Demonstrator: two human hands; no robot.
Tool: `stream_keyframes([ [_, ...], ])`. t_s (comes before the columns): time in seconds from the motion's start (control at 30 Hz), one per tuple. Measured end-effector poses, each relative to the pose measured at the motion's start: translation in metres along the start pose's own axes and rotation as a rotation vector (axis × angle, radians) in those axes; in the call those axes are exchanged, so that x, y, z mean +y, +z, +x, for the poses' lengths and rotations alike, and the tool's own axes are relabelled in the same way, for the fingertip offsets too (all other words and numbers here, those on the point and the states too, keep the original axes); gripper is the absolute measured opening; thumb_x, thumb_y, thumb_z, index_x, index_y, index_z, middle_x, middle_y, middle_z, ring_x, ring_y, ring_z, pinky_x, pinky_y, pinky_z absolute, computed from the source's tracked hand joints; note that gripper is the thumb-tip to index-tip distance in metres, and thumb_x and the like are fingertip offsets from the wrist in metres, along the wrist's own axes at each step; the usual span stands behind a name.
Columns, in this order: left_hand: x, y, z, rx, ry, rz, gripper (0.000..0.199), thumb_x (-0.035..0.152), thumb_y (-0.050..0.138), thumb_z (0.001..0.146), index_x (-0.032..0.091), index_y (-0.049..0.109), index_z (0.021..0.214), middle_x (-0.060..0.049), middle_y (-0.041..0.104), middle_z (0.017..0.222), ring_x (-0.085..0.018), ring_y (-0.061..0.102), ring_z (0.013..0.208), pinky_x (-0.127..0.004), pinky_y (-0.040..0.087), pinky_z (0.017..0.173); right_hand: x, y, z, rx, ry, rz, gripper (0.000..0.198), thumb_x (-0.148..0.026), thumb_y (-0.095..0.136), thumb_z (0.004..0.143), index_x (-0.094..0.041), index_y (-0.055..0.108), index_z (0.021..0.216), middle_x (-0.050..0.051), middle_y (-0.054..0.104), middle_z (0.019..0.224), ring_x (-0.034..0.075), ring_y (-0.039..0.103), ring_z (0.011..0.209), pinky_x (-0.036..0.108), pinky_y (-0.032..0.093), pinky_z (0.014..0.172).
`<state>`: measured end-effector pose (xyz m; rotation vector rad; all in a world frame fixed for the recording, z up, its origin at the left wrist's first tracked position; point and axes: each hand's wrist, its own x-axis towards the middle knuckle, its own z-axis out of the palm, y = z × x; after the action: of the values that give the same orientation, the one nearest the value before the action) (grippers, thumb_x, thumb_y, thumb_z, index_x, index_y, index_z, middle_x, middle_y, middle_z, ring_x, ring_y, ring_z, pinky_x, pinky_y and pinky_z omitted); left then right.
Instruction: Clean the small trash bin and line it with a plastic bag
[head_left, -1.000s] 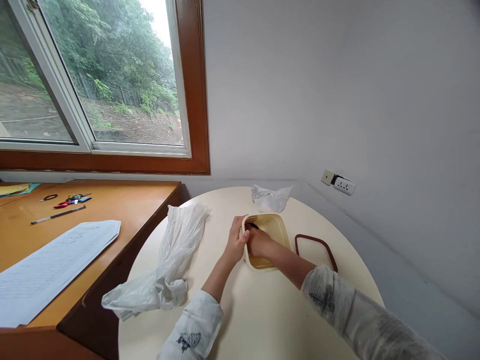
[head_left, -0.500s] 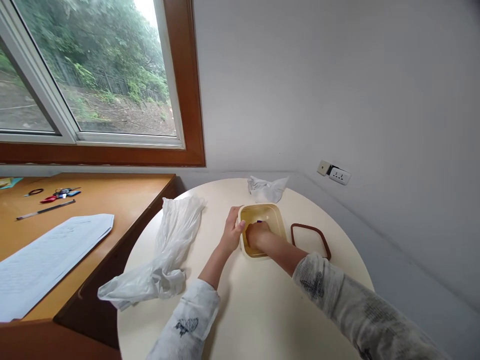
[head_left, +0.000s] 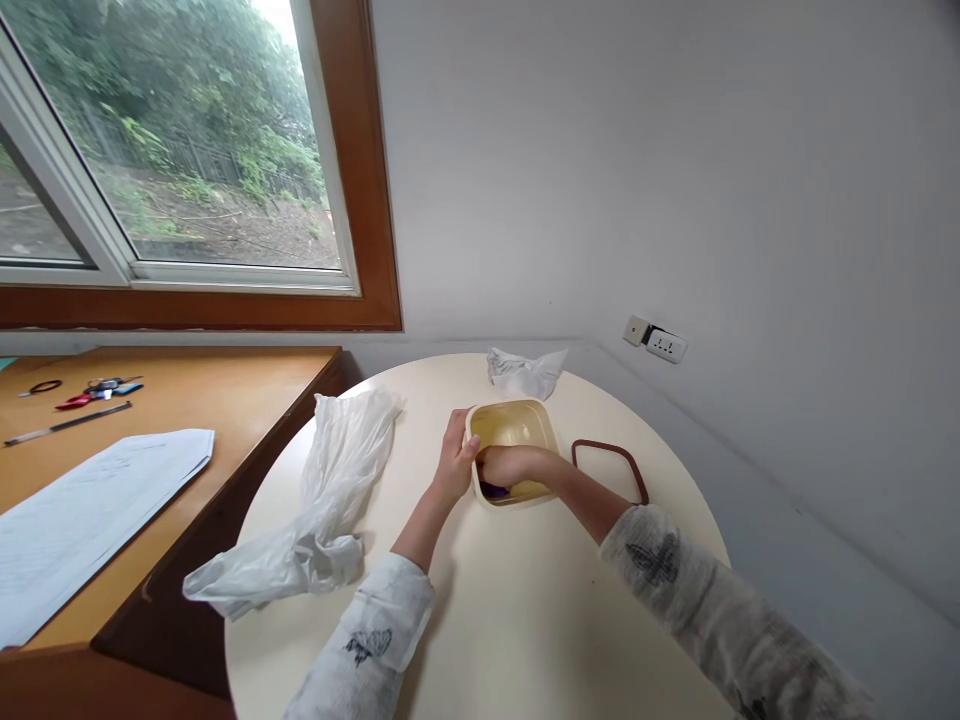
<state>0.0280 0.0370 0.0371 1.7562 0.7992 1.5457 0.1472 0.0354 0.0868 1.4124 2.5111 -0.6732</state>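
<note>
A pale yellow square plastic container (head_left: 551, 420) stands on the round table, its top uncovered. My left hand (head_left: 456, 458) grips its left wall, thumb over the rim and fingers round the outside. My right hand (head_left: 514, 465) reaches inside, closed, at the container's left end. A small dark purple thing (head_left: 493, 490), perhaps a cloth, shows under its fingers; most of it is hidden. To the right of the container lies a clear lid with a reddish-brown rim (head_left: 611, 448).
A crumpled white plastic bag (head_left: 330, 500) lies along the table's left side. Another crumpled white bag (head_left: 526, 375) sits behind the container. A wooden desk (head_left: 247, 390) at left carries papers (head_left: 105, 520), a pen (head_left: 67, 424) and keys (head_left: 105, 388). The wall has a socket (head_left: 666, 346).
Inside the container my right hand has shifted left and turned, so more of the purple thing shows. My left hand keeps its grip on the wall. The view has swung slightly right.
</note>
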Motion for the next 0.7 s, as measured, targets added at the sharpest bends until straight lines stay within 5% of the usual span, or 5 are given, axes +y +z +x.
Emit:
stream_keyframes([
  [0.2, -0.001, 0.000, 0.001, 0.019, -0.031, -0.001, 0.049, 0.058, 0.040, 0.079, 0.018, 0.055, 0.103, -0.009, 0.056, 0.099, -0.027, 0.049, 0.103, -0.039, 0.040, 0.084, 0.003, -0.013, -0.039, -0.026, -0.087, 0.272, 0.026, -0.017, 0.033, 0.084, -0.020, 0.054, 0.099, 0.000, 0.059, 0.085, 0.008, 0.055, 0.069, 0.016, 0.043, 0.056],
  [0.37, -0.001, 0.000, 0.001, -0.001, -0.029, 0.012, 0.050, 0.058, 0.040, 0.079, 0.018, 0.055, 0.104, -0.010, 0.054, 0.104, -0.027, 0.048, 0.104, -0.037, 0.041, 0.083, 0.001, -0.006, -0.046, -0.042, -0.031, 0.221, 0.021, -0.023, 0.037, 0.082, -0.020, 0.053, 0.095, 0.000, 0.058, 0.081, 0.011, 0.051, 0.063, 0.020, 0.039, 0.050],
  [0.7, 0.002, -0.001, 0.001, -0.026, 0.025, 0.046, 0.049, 0.058, 0.041, 0.080, 0.020, 0.056, 0.106, -0.008, 0.051, 0.102, -0.026, 0.047, 0.101, -0.038, 0.038, 0.088, -0.008, 0.008, -0.016, -0.056, 0.138, -0.046, 0.030, -0.033, 0.051, 0.086, -0.015, 0.054, 0.110, 0.007, 0.056, 0.110, 0.018, 0.057, 0.094, 0.039, 0.049, 0.079],
])
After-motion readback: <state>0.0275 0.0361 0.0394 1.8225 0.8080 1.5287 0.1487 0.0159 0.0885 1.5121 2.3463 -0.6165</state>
